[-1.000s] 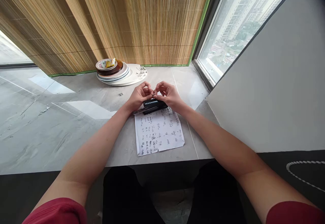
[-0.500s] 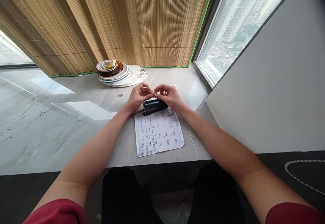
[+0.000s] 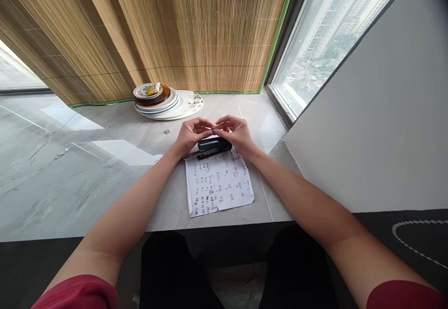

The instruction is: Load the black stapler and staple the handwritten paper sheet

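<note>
My left hand (image 3: pixel 192 134) and my right hand (image 3: pixel 236 133) meet fingertip to fingertip above the ledge. Thumbs and forefingers of both are pinched on a tiny dark metallic piece (image 3: pixel 212 129), too small to name for certain. Just below the fingers lies a black stapler (image 3: pixel 214 144), apparently opened, partly covered by the hands. A thin dark pen-like stick (image 3: pixel 196 154) rests along its left side. Under these is a sheet of white paper (image 3: pixel 220 185) covered in handwriting, its lower edge torn.
A stack of plates (image 3: pixel 156 102) with a small yellow packet (image 3: pixel 153 89) on top stands behind my left hand. A small grey scrap (image 3: pixel 167 132) lies on the tiled ledge (image 3: pixel 115 183). A bamboo blind (image 3: pixel 210 33) hangs behind; a grey wall (image 3: pixel 367 136) bounds the right side.
The fingers have shifted slightly around the tiny piece, with the right fingers lying flatter over it. The stapler, paper and plates stay where they were.
</note>
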The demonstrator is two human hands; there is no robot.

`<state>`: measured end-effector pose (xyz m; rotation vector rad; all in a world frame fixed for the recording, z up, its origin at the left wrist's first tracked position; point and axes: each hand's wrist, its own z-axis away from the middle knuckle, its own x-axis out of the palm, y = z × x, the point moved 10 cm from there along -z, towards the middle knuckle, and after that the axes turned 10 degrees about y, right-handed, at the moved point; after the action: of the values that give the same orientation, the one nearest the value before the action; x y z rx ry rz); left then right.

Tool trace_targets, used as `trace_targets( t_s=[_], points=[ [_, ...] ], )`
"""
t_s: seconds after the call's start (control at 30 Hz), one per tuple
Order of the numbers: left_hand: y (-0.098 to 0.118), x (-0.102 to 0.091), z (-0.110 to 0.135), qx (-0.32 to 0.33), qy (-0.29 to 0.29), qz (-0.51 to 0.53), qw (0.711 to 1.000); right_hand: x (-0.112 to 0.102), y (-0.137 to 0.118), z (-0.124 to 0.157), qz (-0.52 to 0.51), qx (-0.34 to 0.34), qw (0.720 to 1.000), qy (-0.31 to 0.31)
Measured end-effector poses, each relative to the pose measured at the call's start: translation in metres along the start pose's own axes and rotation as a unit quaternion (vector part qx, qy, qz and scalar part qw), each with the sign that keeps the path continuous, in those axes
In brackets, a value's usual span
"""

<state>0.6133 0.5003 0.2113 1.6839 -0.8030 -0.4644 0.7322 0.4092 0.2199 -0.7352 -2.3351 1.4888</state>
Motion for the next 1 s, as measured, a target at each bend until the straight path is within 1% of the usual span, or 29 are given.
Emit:
trace_targets(
  t_s=[0.17,0.33,0.4,0.43,0.47,0.5,0.53,0.57,0.63,0.67,0.7,0.73,0.77,0.87,0.93,1.0],
  points=[
    [-0.001,-0.008,-0.002,0.003,0.032,0.003,0.999,0.005,0.000,0.001,-0.026,0.007,0.999,-0.027],
    [-0.001,-0.002,-0.003,0.022,0.014,-0.004,1.000,0.004,0.005,-0.003,-0.025,-0.005,1.000,-0.011],
    [0.004,-0.005,-0.004,0.039,0.013,-0.019,0.999,-0.003,0.005,-0.006,-0.007,-0.019,1.000,0.000],
    [0.007,-0.010,-0.005,0.049,0.024,-0.041,0.998,-0.009,0.005,-0.009,0.013,-0.031,0.999,0.013],
    [0.010,-0.019,-0.007,0.059,0.047,-0.079,0.994,-0.019,0.005,-0.012,0.042,-0.047,0.998,0.032],
    [0.014,-0.032,-0.008,0.066,0.084,-0.136,0.985,-0.030,0.004,-0.016,0.076,-0.066,0.993,0.055],
    [0.018,-0.048,-0.008,0.069,0.133,-0.210,0.966,-0.042,0.004,-0.020,0.111,-0.085,0.987,0.082],
    [0.022,-0.065,-0.007,0.065,0.189,-0.296,0.934,-0.054,0.004,-0.024,0.142,-0.102,0.979,0.109],
    [0.030,-0.099,0.000,0.032,0.289,-0.454,0.842,-0.076,0.011,-0.030,0.180,-0.111,0.966,0.148],
    [0.033,-0.111,0.004,0.012,0.320,-0.507,0.800,-0.083,0.017,-0.032,0.191,-0.106,0.963,0.156],
    [0.032,-0.121,0.007,-0.011,0.337,-0.545,0.768,-0.089,0.023,-0.034,0.202,-0.096,0.961,0.160],
    [0.029,-0.129,0.009,-0.033,0.341,-0.570,0.747,-0.093,0.029,-0.036,0.217,-0.085,0.959,0.161],
    [0.025,-0.134,0.010,-0.051,0.336,-0.588,0.734,-0.096,0.035,-0.037,0.238,-0.072,0.955,0.162],
    [0.009,-0.141,0.007,-0.083,0.290,-0.631,0.715,-0.106,0.049,-0.036,0.310,-0.022,0.934,0.175],
    [0.001,-0.140,0.003,-0.081,0.252,-0.660,0.703,-0.113,0.056,-0.034,0.348,0.017,0.918,0.188],
    [-0.003,-0.136,-0.002,-0.060,0.226,-0.675,0.700,-0.117,0.059,-0.032,0.370,0.043,0.907,0.196]
  ],
)
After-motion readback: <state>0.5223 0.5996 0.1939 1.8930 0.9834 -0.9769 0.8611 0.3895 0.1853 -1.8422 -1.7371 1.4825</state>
